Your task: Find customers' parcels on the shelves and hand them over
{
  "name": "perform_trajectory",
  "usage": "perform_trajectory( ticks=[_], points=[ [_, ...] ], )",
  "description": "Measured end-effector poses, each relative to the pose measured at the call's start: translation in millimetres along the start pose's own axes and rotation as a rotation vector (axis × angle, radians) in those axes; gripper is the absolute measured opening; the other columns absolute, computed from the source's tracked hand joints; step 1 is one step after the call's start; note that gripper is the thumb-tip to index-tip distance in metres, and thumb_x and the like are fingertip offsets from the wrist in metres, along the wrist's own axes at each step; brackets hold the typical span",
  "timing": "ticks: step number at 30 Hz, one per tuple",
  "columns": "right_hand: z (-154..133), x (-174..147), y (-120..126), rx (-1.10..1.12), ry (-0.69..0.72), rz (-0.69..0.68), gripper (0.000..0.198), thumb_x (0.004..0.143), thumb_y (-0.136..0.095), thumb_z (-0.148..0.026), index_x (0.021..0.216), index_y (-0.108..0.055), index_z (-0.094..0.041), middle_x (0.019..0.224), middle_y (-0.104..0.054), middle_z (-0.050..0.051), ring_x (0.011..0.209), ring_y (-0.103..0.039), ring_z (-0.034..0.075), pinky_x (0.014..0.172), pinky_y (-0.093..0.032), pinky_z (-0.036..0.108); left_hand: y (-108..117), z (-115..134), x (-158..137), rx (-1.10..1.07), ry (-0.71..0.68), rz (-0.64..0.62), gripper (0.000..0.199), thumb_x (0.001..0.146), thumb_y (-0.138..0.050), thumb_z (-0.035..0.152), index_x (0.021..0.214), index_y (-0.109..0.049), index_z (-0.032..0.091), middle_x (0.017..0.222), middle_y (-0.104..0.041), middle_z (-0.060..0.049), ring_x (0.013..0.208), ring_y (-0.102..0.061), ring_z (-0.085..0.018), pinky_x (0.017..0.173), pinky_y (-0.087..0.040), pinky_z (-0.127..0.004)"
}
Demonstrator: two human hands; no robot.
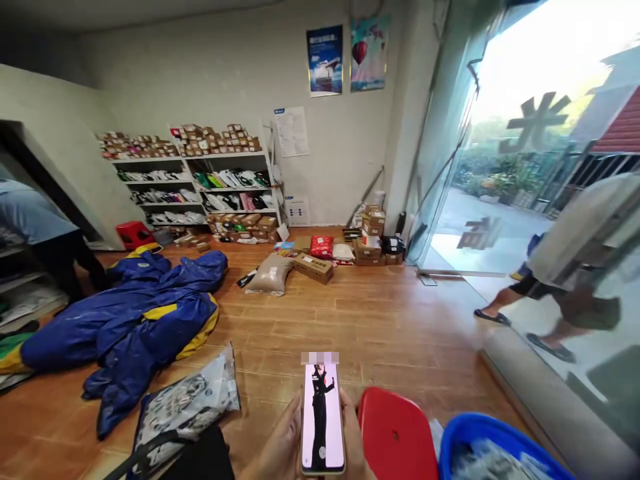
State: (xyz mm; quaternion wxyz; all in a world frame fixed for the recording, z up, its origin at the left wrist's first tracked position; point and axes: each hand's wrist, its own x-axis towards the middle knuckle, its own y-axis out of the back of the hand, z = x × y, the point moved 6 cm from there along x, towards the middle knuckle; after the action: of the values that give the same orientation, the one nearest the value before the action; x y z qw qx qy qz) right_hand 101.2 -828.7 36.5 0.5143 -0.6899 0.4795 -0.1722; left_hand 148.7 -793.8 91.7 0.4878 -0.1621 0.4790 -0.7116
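Observation:
A smartphone (323, 420) is held upright at the bottom middle, its lit screen showing a figure in black on a pale pink ground. My left hand (286, 437) grips its left edge, and my right hand (354, 433) grips the right edge. The fingers behind the phone are hidden. Just right of my right hand stands a red plastic stool (397, 433). Left of my left hand, a white printed plastic parcel bag (187, 403) lies on the floor, partly covered by a black bag (203, 457) with a strap.
Blue and yellow sacks (135, 313) sprawl at left. Shelves (225, 157) of parcels line the back wall. Boxes (314, 268) and a plastic-wrapped parcel (273, 275) lie mid-floor. A blue tub (495, 433) stands front right. One person (45, 227) bends at left; another (575, 253) walks behind the glass.

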Motion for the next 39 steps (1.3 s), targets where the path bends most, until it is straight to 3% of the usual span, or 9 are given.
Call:
perform_trajectory(
  ticks=[5,9,13,18,21,26,31,36,39],
  points=[
    [-35,144,-63,-0.007,0.05,0.046,0.034,0.075,-0.068,-0.051,0.084,-0.072,-0.018,0.068,-0.073,0.002,0.062,-0.066,0.02,0.065,-0.055,0.032,46,141,73,0.021,-0.023,0.033,0.061,0.093,-0.033,0.056,0.143,-0.041,0.022,0.12,-0.065,-0.015,0.101,-0.066,-0.03,0.08,-0.054,-0.042],
    [-72,228,-99,-0.031,0.028,-0.003,0.031,0.078,-0.066,-0.043,0.089,-0.072,-0.015,0.079,-0.076,0.003,0.069,-0.068,0.019,0.071,-0.054,0.03,63,216,125,0.026,-0.015,0.025,0.057,0.095,-0.031,0.053,0.147,-0.031,0.029,0.126,-0.062,-0.014,0.099,-0.066,-0.029,0.066,-0.057,-0.038],
    [-91,294,-115,-0.016,-0.033,-0.01,0.032,0.083,-0.059,-0.044,0.087,-0.071,-0.015,0.082,-0.076,0.003,0.076,-0.069,0.019,0.076,-0.053,0.03,76,269,168,0.065,-0.018,0.095,0.057,0.094,-0.032,0.052,0.147,-0.03,0.029,0.126,-0.061,-0.016,0.093,-0.067,-0.029,0.048,-0.054,-0.028],
    [-110,381,-125,-0.094,-0.076,0.029,0.024,0.082,-0.06,-0.04,0.077,-0.069,-0.018,0.07,-0.073,-0.002,0.07,-0.068,0.017,0.077,-0.053,0.029,100,327,216,0.092,-0.04,0.2,0.063,0.091,-0.035,0.059,0.147,-0.03,0.031,0.125,-0.061,-0.016,0.088,-0.068,-0.026,0.047,-0.053,-0.024],
    [-130,437,-128,-0.15,-0.1,-0.006,0.024,0.083,-0.059,-0.039,0.086,-0.07,-0.017,0.078,-0.075,0.0,0.078,-0.068,0.019,0.081,-0.051,0.03,116,365,252,0.108,-0.091,0.22,0.065,0.09,-0.033,0.061,0.147,-0.029,0.031,0.127,-0.059,-0.016,0.087,-0.068,-0.027,0.045,-0.053,-0.025],
    [-198,533,-130,-0.48,-0.01,-0.187,0.034,0.075,-0.063,-0.021,0.109,-0.065,-0.022,0.103,-0.071,-0.001,0.097,-0.063,0.019,0.09,-0.044,0.03,138,431,338,0.141,-0.163,0.262,0.064,0.091,-0.032,0.061,0.148,-0.026,0.033,0.133,-0.055,-0.015,0.091,-0.066,-0.027,0.046,-0.054,-0.027],
    [-266,644,-129,-0.798,-0.011,-0.227,0.045,0.06,-0.065,-0.005,0.103,-0.065,-0.022,0.087,-0.069,-0.003,0.086,-0.061,0.02,0.08,-0.044,0.03,145,501,436,0.186,-0.229,0.341,0.059,0.093,-0.033,0.056,0.147,-0.027,0.035,0.138,-0.051,-0.011,0.102,-0.063,-0.027,0.054,-0.057,-0.028],
    [-297,737,-144,-0.798,-0.021,-0.232,0.028,0.079,-0.062,-0.025,0.106,-0.063,-0.021,0.095,-0.07,0.002,0.086,-0.06,0.021,0.079,-0.045,0.033,157,560,500,0.174,-0.279,0.473,0.057,0.096,-0.025,0.052,0.149,-0.022,0.032,0.141,-0.049,-0.01,0.111,-0.058,-0.027,0.064,-0.058,-0.031],
    [-299,775,-153,-0.793,-0.014,-0.226,0.032,0.091,-0.048,-0.041,0.111,-0.061,-0.02,0.104,-0.069,0.005,0.096,-0.06,0.023,0.089,-0.042,0.037,167,586,520,0.136,-0.304,0.485,0.058,0.095,-0.027,0.053,0.15,-0.021,0.033,0.143,-0.047,-0.008,0.114,-0.057,-0.027,0.064,-0.059,-0.032]
  ],
)
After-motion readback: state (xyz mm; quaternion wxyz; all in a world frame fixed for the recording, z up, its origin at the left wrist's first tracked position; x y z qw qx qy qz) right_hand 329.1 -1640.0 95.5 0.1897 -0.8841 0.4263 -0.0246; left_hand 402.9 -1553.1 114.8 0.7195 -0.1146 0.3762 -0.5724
